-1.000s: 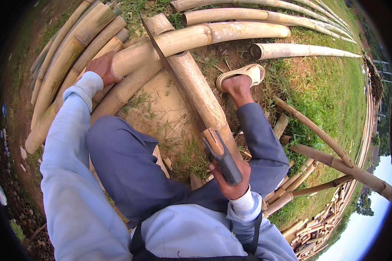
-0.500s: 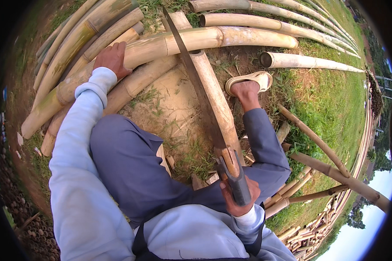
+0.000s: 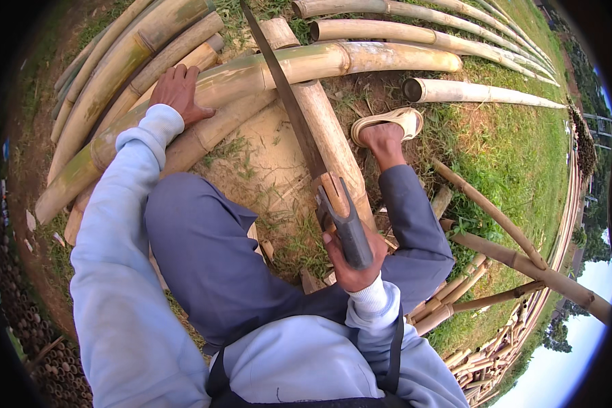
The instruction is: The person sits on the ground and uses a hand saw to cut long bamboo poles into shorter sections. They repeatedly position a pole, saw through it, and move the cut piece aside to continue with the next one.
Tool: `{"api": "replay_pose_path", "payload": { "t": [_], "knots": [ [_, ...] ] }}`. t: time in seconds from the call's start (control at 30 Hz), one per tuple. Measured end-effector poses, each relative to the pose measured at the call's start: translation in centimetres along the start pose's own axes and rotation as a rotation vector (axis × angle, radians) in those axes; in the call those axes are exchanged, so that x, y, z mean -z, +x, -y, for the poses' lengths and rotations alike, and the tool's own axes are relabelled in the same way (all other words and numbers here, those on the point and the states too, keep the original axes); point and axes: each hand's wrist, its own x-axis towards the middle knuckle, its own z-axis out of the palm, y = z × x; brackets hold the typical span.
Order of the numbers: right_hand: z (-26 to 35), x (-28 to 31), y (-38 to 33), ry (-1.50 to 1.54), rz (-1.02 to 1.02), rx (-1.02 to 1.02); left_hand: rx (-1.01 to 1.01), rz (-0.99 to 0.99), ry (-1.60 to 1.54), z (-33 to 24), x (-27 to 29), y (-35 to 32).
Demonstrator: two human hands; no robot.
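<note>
Across the upper part of the head view lies a thick pale bamboo pole [image 3: 234,78]. My left hand [image 3: 178,96] bears on it from above, thumb toward me and fingers over the far side. In my right hand [image 3: 362,266] is the dark handle of a handsaw [image 3: 294,112], with my fingers wrapped round it. The long blade slants up and away, crossing the pole right of my left hand. Beneath the pole runs a shorter bamboo piece [image 3: 340,153] that points toward me. The blade hides how deep any cut is.
More bamboo poles [image 3: 143,44] lie at the upper left, and others [image 3: 387,30] stretch across the grass at the upper right. My sandalled foot [image 3: 387,129] stands beside the short support piece. A bamboo frame [image 3: 523,262] stands at the right, above a heap of cut pieces [image 3: 483,367].
The saw has moved forward and left along its length, and my right hand has gone with it. My left hand stays on the pole with little shift.
</note>
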Motion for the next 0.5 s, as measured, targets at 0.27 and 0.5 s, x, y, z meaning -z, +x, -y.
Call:
{"api": "replay_pose_path", "payload": {
  "t": [0.27,0.5],
  "knots": [
    [-0.9,-1.6,0.6,0.056,-0.006,-0.057,0.056,0.152,-0.03,-0.5,0.5,0.9],
    [-0.5,-2.6,-1.4,0.115,0.03,-0.191,0.077,0.158,-0.045,0.0,0.4,1.2]
  ]
}}
